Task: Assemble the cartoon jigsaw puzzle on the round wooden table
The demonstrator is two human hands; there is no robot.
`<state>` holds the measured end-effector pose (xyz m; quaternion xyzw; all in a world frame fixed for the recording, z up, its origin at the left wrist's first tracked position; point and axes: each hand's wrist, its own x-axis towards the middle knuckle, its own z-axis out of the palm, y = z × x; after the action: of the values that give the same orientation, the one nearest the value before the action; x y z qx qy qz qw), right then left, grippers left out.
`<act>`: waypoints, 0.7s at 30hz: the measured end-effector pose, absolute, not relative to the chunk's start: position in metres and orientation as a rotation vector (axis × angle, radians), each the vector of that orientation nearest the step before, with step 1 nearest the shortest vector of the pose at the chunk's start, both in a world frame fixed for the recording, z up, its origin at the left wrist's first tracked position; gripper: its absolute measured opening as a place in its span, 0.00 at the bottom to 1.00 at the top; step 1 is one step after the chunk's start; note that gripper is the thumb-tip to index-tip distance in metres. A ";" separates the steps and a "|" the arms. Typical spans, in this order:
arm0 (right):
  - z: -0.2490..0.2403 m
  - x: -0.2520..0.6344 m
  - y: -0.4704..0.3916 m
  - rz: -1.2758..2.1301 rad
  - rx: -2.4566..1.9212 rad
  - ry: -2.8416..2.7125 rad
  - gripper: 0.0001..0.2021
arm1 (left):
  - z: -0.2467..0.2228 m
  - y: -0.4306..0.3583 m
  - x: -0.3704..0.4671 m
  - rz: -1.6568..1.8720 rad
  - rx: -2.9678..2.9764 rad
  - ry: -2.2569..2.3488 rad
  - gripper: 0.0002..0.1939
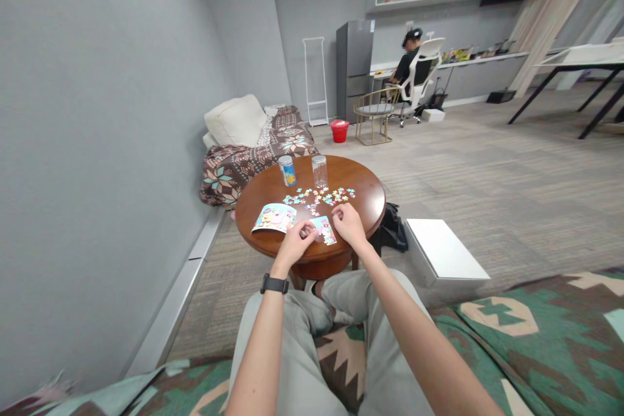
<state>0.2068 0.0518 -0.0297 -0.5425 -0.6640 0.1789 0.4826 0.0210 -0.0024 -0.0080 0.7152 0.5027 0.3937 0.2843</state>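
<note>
On the round wooden table (263, 192), a partly joined jigsaw puzzle (327, 232) lies between my two hands. My left hand (298, 238) has curled fingers, with the thumb and fingertips at the puzzle's left edge; what they pinch, if anything, is too small to make out. Just above the puzzle's upper right corner is my right hand (349, 223), its fingers drawn together and their tips partly hidden. Loose puzzle pieces (336, 195) spread beyond both hands. A curved picture sheet (275, 217) with cartoon figures lies left of my left hand.
A printed can (287, 172) with a silver lid and a clear jar (320, 172) stand towards the table's far side. A white box (444, 250) and a black bag (394, 227) are on the floor at right. Farther back, a person (408, 62) sits on an office chair.
</note>
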 end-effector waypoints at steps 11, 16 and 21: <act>-0.033 0.207 0.053 0.432 -1.305 -1.610 0.07 | -0.010 -0.002 0.029 1.003 2.134 1.420 0.04; -0.033 0.207 0.054 0.424 -1.297 -1.615 0.07 | -0.013 -0.001 0.029 0.990 2.183 1.450 0.04; -0.033 0.207 0.054 0.429 -1.303 -1.617 0.07 | -0.014 -0.001 0.028 1.009 2.135 1.452 0.06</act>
<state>0.2070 0.0537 -0.0326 -0.5362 -0.6653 0.1767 0.4885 0.0276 -0.0014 -0.0136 0.7572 0.5147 0.3578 0.1836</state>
